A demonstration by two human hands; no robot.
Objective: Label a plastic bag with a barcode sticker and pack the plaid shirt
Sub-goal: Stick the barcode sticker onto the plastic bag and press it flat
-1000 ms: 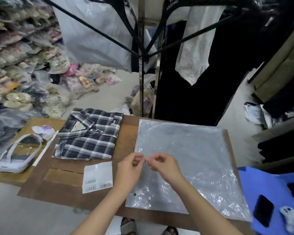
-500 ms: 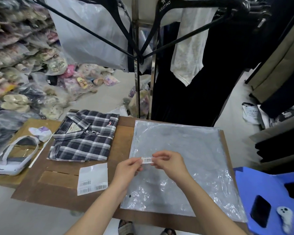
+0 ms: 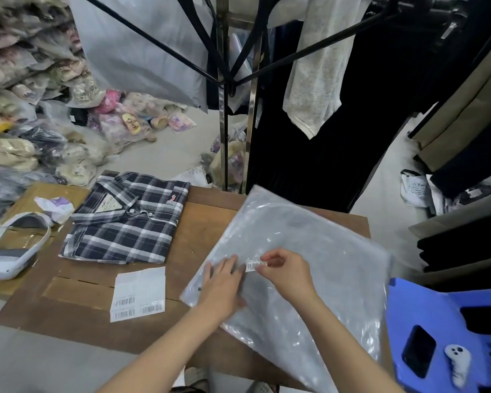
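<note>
A clear plastic bag lies slanted across the right half of the brown cardboard tabletop. My right hand pinches a small white barcode sticker just above the bag's left part. My left hand rests flat on the bag's left edge, fingers spread, right beside the sticker. The folded plaid shirt, dark with white checks, lies on the table to the left, apart from both hands. A white sticker sheet with barcodes along its bottom sits in front of the shirt.
A white headset and crumpled paper sit at the table's left end. A blue plastic stool with a phone and a controller stands at the right. A metal clothes rack with hanging garments rises behind the table. Bagged slippers pile up at far left.
The bag has turned from square to slanted on the table. My left hand let go of the sticker and dropped flat onto the bag; my right hand still holds the sticker.
</note>
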